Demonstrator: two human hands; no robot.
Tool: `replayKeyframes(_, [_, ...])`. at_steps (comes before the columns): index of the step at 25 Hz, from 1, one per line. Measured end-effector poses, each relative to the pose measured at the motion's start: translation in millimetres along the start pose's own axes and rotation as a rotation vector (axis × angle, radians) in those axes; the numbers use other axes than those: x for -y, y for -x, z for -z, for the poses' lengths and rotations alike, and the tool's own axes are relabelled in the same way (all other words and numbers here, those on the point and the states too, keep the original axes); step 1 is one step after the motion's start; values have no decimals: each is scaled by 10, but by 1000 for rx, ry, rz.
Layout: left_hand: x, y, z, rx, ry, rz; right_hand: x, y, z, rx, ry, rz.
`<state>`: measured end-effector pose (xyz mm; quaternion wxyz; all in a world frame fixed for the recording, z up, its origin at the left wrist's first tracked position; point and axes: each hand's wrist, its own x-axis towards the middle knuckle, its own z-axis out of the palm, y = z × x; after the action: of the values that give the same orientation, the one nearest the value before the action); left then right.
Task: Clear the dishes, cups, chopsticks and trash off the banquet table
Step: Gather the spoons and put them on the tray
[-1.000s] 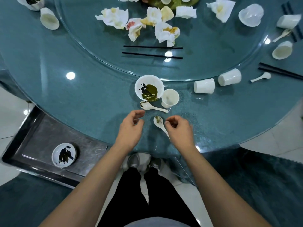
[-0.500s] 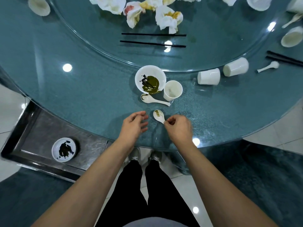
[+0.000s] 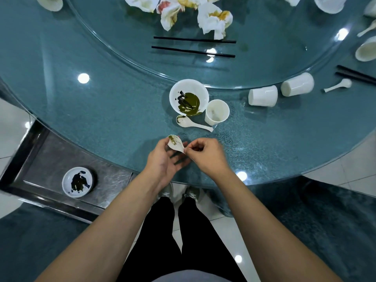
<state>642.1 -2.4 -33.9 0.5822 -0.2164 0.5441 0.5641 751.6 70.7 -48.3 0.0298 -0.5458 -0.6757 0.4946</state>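
My right hand pinches the handle of a white soup spoon smeared with green sauce, lifted just above the table's near edge. My left hand lies palm up under the spoon, its thumb against the bowl of the spoon and its fingers spread. Beyond them stand a white bowl with dark green leftovers, an upright white cup and a second dirty spoon. Black chopsticks and crumpled stained napkins lie on the glass turntable.
A steel tray sits low at the left beyond the table edge, holding a small dirty dish. Two cups lie tipped over at the right, with another spoon, more chopsticks and further cups past them.
My right hand has lifted the spoon off the table and swung it left. My left hand has turned palm up and come under the spoon's bowl.
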Motion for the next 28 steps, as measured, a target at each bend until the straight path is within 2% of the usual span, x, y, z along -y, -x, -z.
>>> replayKeyframes(2, [-37,7,26,17,9,0,16,-22,19,-5,-27,-1])
replayKeyframes(5, [-84,20,70,9,-12,-9,42,-74,76,-112,1,13])
replayKeyframes(11, [-115,64,134,-13,-53,-21,135,-183,83,-104,399,140])
replayKeyframes(15, [-119,72,177,-16,-41,-25,160,-240,20,-157,509,144])
replayKeyframes(22, [-106,67,240,4,-35,-18,115,-230,-29,-221,415,56])
replayKeyframes(28, [-163,108,175,32,-70,-24,120,-70,43,-239,161,48])
